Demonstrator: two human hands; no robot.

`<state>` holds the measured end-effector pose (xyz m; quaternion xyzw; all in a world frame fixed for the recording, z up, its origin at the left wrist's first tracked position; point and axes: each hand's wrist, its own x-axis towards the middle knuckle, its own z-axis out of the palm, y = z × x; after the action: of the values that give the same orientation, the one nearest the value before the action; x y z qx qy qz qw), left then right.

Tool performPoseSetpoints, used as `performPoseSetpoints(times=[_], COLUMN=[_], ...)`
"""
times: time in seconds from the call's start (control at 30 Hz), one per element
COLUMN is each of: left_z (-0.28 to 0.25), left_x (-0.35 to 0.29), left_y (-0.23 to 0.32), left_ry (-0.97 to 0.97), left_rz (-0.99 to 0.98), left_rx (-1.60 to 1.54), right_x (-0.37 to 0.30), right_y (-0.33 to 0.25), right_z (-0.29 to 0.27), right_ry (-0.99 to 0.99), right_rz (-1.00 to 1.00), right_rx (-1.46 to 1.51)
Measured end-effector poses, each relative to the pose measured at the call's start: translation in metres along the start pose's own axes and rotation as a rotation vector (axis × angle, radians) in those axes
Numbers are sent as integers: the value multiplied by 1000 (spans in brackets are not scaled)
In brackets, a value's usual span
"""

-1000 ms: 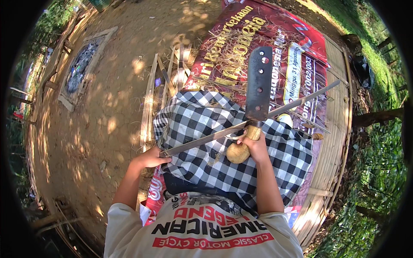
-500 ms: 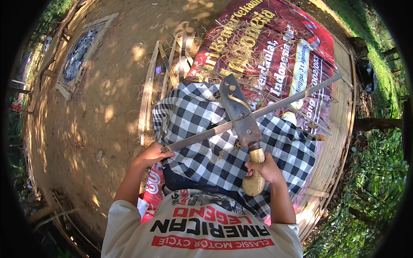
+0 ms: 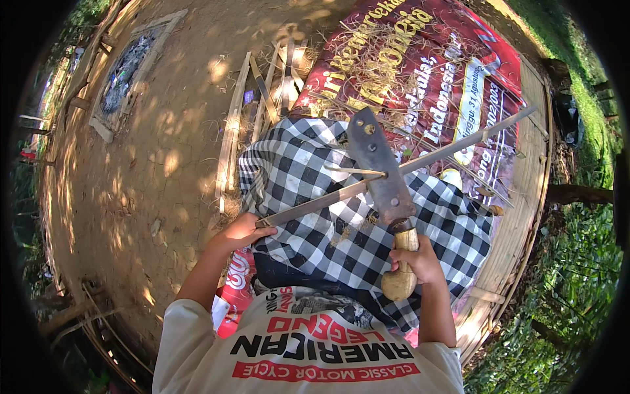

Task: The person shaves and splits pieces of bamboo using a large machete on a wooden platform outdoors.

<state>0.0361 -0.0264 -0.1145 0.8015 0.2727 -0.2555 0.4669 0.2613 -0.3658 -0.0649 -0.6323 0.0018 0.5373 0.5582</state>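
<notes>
My right hand point(image 3: 423, 262) is wrapped round the pale wooden handle of a broad-bladed knife point(image 3: 391, 197). The dark blade points away from me and has holes and rivets in it. It lies across a long, narrow wooden or bamboo strip point(image 3: 315, 205). My left hand point(image 3: 244, 232) pinches the strip's near left end. From there the strip slants up to the far right, passing behind the blade. A thin pale sliver point(image 3: 354, 171) sticks out leftward from the blade near the crossing. Beneath both lies a black-and-white checked cloth point(image 3: 295, 161), spread over my lap.
Ahead, a red printed banner point(image 3: 485, 39) carries many curly shavings point(image 3: 374, 56). Several cut strips point(image 3: 234, 128) lie on the earth floor to its left. A framed ash pit point(image 3: 128, 72) is at the far left. Bamboo slats point(image 3: 525, 171) edge the right side, with plants beyond.
Both hands, the knife and the strip sit slightly further right in view, as does the background. The sliver that curled over the blade now juts out straight to its left.
</notes>
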Motion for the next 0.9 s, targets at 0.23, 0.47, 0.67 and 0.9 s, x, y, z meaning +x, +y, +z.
performPoseSetpoints(times=[0.23, 0.47, 0.67, 0.9], left_z=[3, 6, -2, 0], left_x=[1, 1, 4, 3], left_y=[-10, -7, -7, -7], left_ry=[67, 51, 33, -10], left_rz=[63, 9, 36, -20], left_rx=[-51, 5, -4, -36], right_x=[-2, 0, 13, 10], right_y=[29, 28, 47, 59], right_z=[21, 12, 6, 20], right_ry=[-9, -170, -191, -403], right_rz=[132, 156, 192, 248], right_rx=[86, 306, 365, 665])
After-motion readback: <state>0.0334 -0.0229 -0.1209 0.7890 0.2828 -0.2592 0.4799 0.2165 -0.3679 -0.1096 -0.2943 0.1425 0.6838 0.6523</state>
